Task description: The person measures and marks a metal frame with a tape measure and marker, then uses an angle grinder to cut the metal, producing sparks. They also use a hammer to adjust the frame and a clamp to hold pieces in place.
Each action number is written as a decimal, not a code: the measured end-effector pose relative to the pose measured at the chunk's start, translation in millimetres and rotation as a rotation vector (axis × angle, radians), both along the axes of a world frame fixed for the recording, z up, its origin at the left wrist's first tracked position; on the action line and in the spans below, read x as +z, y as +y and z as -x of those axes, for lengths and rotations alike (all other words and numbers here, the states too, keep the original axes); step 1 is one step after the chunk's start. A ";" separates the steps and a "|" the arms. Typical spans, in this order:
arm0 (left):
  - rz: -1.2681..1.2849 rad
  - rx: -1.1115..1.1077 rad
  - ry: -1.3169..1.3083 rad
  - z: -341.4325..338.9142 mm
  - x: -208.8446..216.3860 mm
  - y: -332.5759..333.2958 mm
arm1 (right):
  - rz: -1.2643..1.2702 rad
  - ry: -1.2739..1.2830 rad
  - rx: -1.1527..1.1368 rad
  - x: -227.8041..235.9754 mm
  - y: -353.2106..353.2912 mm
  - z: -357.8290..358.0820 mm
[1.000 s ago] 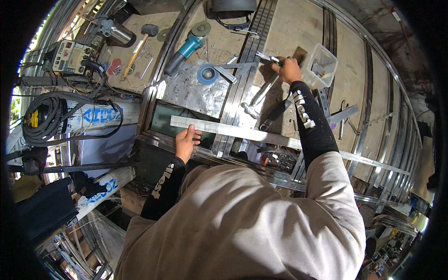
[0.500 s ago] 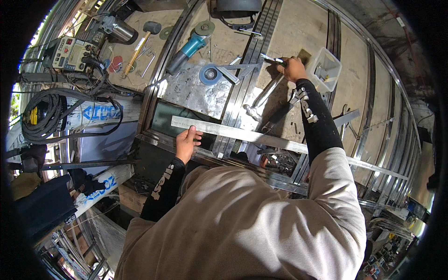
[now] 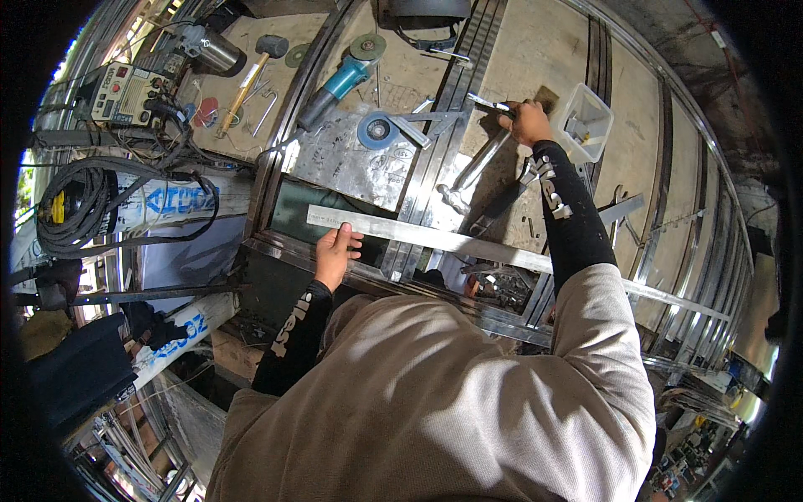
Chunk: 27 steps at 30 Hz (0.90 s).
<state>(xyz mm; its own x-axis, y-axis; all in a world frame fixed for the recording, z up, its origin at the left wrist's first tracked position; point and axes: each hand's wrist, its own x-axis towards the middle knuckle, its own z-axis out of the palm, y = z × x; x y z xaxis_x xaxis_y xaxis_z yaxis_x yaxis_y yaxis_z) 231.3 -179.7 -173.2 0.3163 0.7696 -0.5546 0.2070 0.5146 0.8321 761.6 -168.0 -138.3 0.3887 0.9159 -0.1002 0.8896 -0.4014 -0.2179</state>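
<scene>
A long flat metal bar [image 3: 435, 238] lies slantwise across the near side of the metal frame, its left end free. My left hand [image 3: 335, 253] is closed at that end, thumb over the bar's near edge and fingers curled beside it. Farther off, my right hand [image 3: 529, 124] grips a slim, pale, pen-like marker [image 3: 489, 104], pointing left above the bench. Beneath and beside that hand lie a hammer [image 3: 456, 197] and a dark-handled tool [image 3: 500, 209]. My right forearm passes over the bar and hides part of it.
A clear plastic box [image 3: 595, 125] stands right of my right hand. Leftward lie an angle grinder [image 3: 335, 92], a blue disc [image 3: 377, 131], a metal square [image 3: 435, 120] and a mallet [image 3: 242, 88]. A welding machine [image 3: 125, 94] and coiled cable [image 3: 75, 209] are at far left.
</scene>
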 end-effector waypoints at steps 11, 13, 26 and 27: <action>0.021 -0.008 -0.064 -1.7 6.8 -0.3 | -0.300 0.635 0.040 41.6 -58.0 140.7; 0.051 -0.030 -0.023 -2.3 8.8 1.4 | -0.250 0.731 0.193 56.4 -84.9 201.0; 0.184 -0.144 -0.217 11.0 -12.6 14.2 | -0.258 0.570 0.248 59.3 -32.3 344.4; 0.203 -0.151 -0.204 11.8 -14.5 15.4 | -0.241 0.572 0.241 58.0 -29.2 344.8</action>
